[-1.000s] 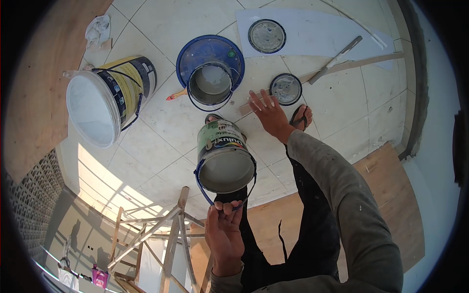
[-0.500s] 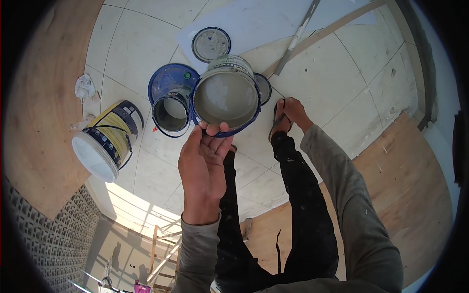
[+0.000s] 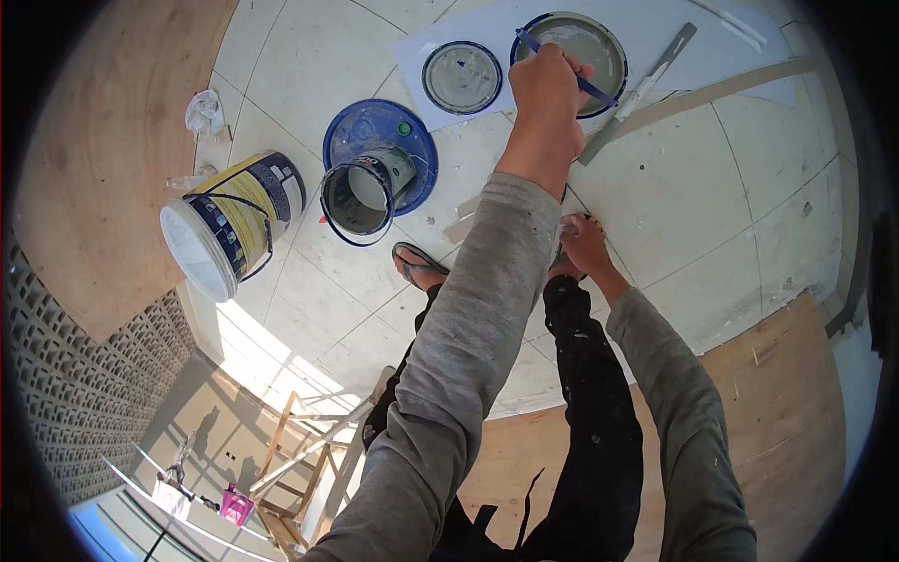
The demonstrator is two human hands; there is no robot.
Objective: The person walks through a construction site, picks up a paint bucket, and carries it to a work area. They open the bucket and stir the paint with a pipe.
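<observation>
My left hand (image 3: 551,94) is closed round the blue handle of a large bucket (image 3: 611,56) of grey liquid, near the top of the view. A round lid (image 3: 462,77) smeared with grey lies left of the bucket. My right hand (image 3: 585,245) is low beside my right foot, its fingers bent; whether it holds anything is hidden. Left of my arm, a small dark bucket (image 3: 375,192) with pale material inside stands by a blue lid (image 3: 337,131) with a green cap.
A white and yellow bucket (image 3: 234,225) leans at the left, near crumpled plastic (image 3: 204,114). A long flat tool (image 3: 646,94) lies right of the large bucket. Plywood (image 3: 112,140) covers the left side. A wooden frame (image 3: 300,459) stands at the lower left.
The large bucket has moved up and right, away from the small bucket. My left hand, before under its rim, now grips the handle. My right hand stays near the foot.
</observation>
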